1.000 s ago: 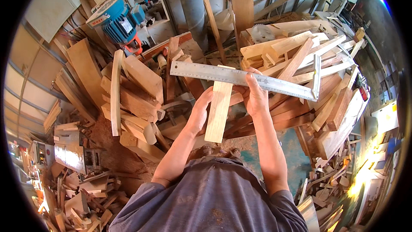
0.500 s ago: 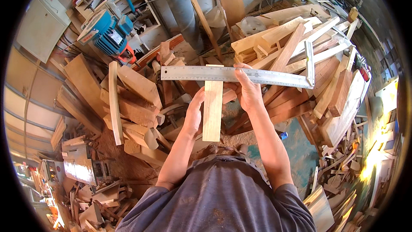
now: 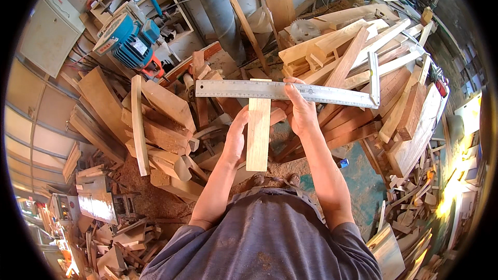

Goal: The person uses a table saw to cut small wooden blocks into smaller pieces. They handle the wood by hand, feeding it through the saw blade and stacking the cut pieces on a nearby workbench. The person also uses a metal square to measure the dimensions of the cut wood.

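Note:
A pale wooden block [image 3: 258,137] is held up in front of my chest, its long side pointing toward me. My left hand [image 3: 237,135] grips it from the left side, with the fingers hidden behind the wood. Across the block's far end lies the long graduated blade of a metal try square [image 3: 233,89]. My right hand [image 3: 301,108] is closed on that blade just right of the block, thumb on top and the other fingers mostly underneath. The square's short arm [image 3: 374,75] stands out at the right end, pointing away from me.
Stacked boards [image 3: 358,67] and a round saw blade [image 3: 304,31] lie at the far right. A blue electric motor [image 3: 131,45] stands at the far left, above leaning timber [image 3: 106,101]. Wood offcuts [image 3: 410,207] cover the floor at right. A grey pipe [image 3: 220,13] rises behind.

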Demonstrator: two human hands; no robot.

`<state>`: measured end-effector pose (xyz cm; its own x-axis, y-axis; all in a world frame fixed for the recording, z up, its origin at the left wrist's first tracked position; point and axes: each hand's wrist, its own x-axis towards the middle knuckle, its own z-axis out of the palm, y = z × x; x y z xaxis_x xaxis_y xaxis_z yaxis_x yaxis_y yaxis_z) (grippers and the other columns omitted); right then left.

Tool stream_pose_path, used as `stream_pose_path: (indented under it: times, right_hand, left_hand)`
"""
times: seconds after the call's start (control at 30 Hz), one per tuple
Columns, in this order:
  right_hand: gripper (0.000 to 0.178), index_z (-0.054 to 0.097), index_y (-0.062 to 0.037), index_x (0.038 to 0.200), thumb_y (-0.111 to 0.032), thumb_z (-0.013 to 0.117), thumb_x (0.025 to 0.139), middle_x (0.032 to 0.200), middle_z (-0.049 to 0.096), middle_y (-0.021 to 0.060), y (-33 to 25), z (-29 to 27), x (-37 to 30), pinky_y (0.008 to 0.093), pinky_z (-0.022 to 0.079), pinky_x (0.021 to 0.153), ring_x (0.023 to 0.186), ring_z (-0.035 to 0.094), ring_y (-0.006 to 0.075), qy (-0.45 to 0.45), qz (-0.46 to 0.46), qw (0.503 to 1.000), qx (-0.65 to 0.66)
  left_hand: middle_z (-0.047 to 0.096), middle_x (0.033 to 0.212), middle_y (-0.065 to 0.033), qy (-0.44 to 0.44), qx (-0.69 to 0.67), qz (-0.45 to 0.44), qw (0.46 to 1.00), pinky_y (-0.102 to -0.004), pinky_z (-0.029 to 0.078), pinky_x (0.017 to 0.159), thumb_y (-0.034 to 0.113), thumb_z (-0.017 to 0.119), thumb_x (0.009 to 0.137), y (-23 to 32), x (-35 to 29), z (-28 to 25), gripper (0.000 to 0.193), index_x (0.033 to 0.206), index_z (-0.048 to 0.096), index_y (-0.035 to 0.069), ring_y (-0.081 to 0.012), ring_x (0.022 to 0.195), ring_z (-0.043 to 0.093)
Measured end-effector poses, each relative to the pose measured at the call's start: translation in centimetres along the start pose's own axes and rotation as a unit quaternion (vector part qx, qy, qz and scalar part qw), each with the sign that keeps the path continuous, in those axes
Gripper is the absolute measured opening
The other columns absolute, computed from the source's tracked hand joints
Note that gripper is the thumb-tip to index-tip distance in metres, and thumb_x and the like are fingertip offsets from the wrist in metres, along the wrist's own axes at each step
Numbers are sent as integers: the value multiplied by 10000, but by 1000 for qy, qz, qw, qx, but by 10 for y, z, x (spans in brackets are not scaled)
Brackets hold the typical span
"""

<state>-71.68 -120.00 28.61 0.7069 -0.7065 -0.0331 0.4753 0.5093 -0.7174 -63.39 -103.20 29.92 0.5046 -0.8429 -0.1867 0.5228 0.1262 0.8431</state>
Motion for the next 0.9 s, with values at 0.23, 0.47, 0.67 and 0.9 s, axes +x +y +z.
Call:
stream_pose_path:
  times: [0.23, 0.47, 0.67, 0.9]
  right_hand:
    - [411, 578, -67, 1253, -249, 774, 941, 1182, 636, 122, -1, -3, 0, 409, 632, 844, 1065, 671, 239, -3, 1, 1000, -5]
    - [443, 570, -77, 1252, -274, 794, 924, 1190, 629, 121, 0, -7, 1, 409, 630, 863, 1070, 676, 246, -5, 3, 1000, -1]
    - [463, 572, -84, 1247, -298, 808, 911, 1189, 626, 116, -1, -6, 1, 413, 628, 864, 1076, 673, 250, 1, 1, 1000, -12]
    - [435, 581, -74, 1244, -288, 791, 929, 1185, 637, 126, 2, -9, 2, 409, 626, 847, 1054, 670, 238, 0, 1, 1000, -5]
  left_hand:
    - [638, 1192, -103, 11, 7, -4, 1000, -387, 613, 782, 468, 441, 1057, -4, 3, 0, 582, 1490, 453, 80, -243, 943, 699]
    - [637, 1211, -111, -12, 9, -2, 1000, -377, 617, 766, 484, 457, 1046, -6, 7, -4, 614, 1502, 439, 73, -241, 953, 699]
    - [636, 1217, -115, -11, 10, 1, 1000, -369, 622, 751, 497, 475, 1036, -10, 10, -7, 638, 1504, 431, 65, -239, 956, 700]
    - [637, 1277, -143, -6, 2, -5, 1000, -368, 619, 761, 485, 469, 1044, -14, 11, -8, 624, 1508, 427, 71, -235, 958, 698]
